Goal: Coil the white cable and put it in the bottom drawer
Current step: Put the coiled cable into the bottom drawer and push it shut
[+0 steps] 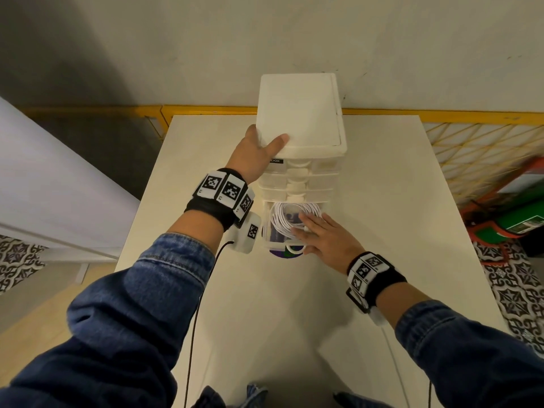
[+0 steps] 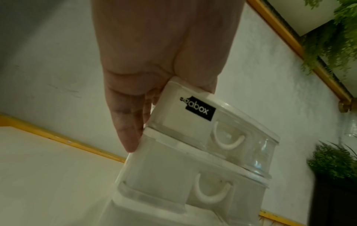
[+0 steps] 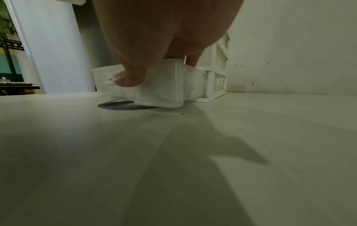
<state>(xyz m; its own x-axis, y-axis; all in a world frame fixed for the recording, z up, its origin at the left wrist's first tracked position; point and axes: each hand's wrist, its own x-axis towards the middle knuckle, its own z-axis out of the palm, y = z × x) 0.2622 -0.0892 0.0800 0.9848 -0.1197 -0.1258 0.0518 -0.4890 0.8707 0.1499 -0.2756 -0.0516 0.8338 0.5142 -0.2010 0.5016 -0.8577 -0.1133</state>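
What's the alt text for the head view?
Coiled white cable lies in the open bottom drawer of a small drawer unit on a white table; right hand rests flat on it, left hand grips the unit's top.

Near part of the white cable (image 1: 287, 216) under the right hand (image 1: 326, 240).

Room backdrop: a pale wall (image 1: 265, 39) is being lit unevenly, darker toward the left.

A white table (image 1: 397, 201) is being backed against that wall; a yellow rail (image 1: 441, 114) is being run along the wall's base, with yellow lattice (image 1: 477, 154) at right. Patterned black-and-white tiles (image 1: 515, 293) are being shown on the floor, and green foliage (image 2: 336, 35) is being glimpsed in the left wrist view.
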